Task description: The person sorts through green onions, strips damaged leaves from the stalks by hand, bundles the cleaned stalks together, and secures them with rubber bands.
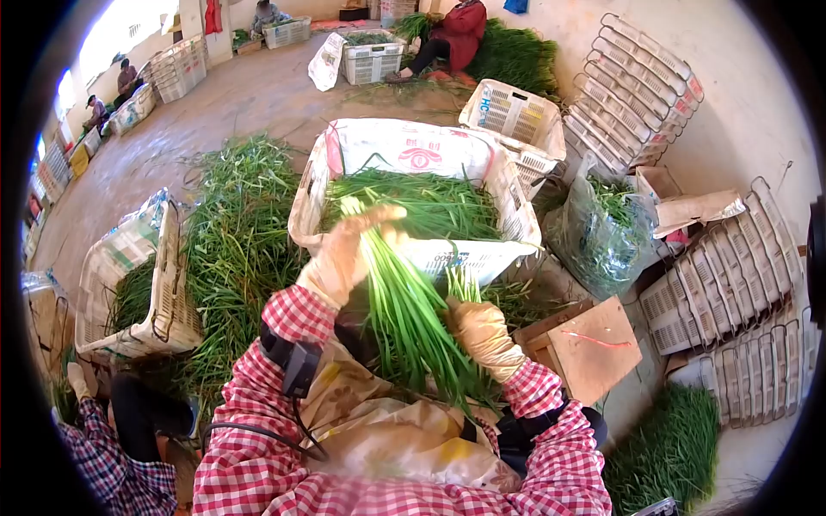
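Floor [267,99]: loose green heap [241,232], white crate [165,288] beside it, dense green pile [669,443] at lower right.

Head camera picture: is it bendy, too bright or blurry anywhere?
Head view: bendy, with curved black edges; head view: the upper-left window glares white; head view: the checked shirt blurs at bottom centre, while the held green stalks look fairly clear.

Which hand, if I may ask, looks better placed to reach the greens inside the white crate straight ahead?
Likely the left hand: though both hands hold green stalks, its fingers are over the white crate, while the right hand is outside its near wall.
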{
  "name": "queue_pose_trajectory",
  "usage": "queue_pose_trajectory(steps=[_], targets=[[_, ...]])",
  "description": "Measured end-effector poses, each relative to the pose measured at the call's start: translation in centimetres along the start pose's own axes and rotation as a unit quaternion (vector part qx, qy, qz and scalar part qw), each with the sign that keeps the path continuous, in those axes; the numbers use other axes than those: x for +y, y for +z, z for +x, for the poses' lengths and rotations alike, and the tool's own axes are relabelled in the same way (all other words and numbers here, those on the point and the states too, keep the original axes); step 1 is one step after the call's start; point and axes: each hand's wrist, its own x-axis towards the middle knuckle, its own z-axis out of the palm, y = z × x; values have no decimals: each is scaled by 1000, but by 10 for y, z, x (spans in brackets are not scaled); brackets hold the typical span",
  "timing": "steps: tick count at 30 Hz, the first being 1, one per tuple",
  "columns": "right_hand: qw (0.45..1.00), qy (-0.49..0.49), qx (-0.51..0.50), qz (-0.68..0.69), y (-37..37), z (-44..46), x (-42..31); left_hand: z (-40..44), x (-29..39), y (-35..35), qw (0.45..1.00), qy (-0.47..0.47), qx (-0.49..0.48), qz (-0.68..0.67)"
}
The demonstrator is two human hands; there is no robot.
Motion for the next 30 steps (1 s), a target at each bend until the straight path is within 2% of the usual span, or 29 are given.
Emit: queue_pose_trajectory(steps=[1, 2, 3, 5, 6, 8, 9, 10, 11, 13, 14, 15, 17, 18, 19, 21, 22, 23, 26, 29, 30], targets=[[998, 9, 6, 56, 18, -7, 18, 5, 11, -10, 972, -150, -74, -164], [996, 7, 3, 91, 46, -22, 46, 14, 24, -18, 942, -145, -132, -274], [981, 107, -159, 34, 38, -57, 61, 3, 19, -17, 921, -144, -84, -352], [967, 165, -196, 12, 48, -67, 89, 38, 40, -22, 934, -28, -125, -335], [962, 181, -203, 5, 43, -59, 90, 61, 60, -20, 953, 273, -135, 10], [955, 216, -204, 1, 35, -58, 90, 70, 108, 7, 926, 319, -153, 129], [953, 235, -191, 10, 37, -58, 90, 67, 130, 31, 973, 88, -185, -103], [953, 234, -192, 31, 33, -55, 86, 67, 136, 53, 982, 146, -112, -33], [951, 238, -193, 40, 33, -53, 84, 60, 142, 68, 980, 157, -106, 54], [954, 226, -190, 45, 46, -53, 83, 58, 110, 92, 943, 268, -177, 84], [947, 239, -205, 57, 43, -51, 79, 49, 88, 99, 923, 286, -176, 186], [939, 261, -214, 72, 43, -52, 75, 39, 62, 103, 892, 302, -175, 288], [950, 236, -190, 74, 46, -61, 73, 18, -7, 98, 770, 259, -303, 499], [947, 241, -199, 71, 51, -66, 75, -2, -45, 89, 696, 265, -362, 561], [943, 248, -209, 69, 57, -71, 77, -24, -82, 83, 645, 220, -416, 602], [943, 243, -220, 60, 71, -84, 81, -74, -144, 57, 590, 248, -477, 603], [943, 239, -224, 63, 71, -86, 80, -93, -155, 48, 592, 313, -474, 571], [940, 240, -233, 66, 71, -94, 77, -109, -166, 42, 618, 321, -475, 538], [930, 229, -275, 82, 86, -108, 78, -127, -170, 39, 617, 296, -487, 543], [924, 229, -286, 106, 93, -104, 64, -125, -175, 39, 628, 308, -480, 530], [933, 199, -276, 121, 99, -101, 61, -123, -171, 40, 625, 318, -475, 531]])
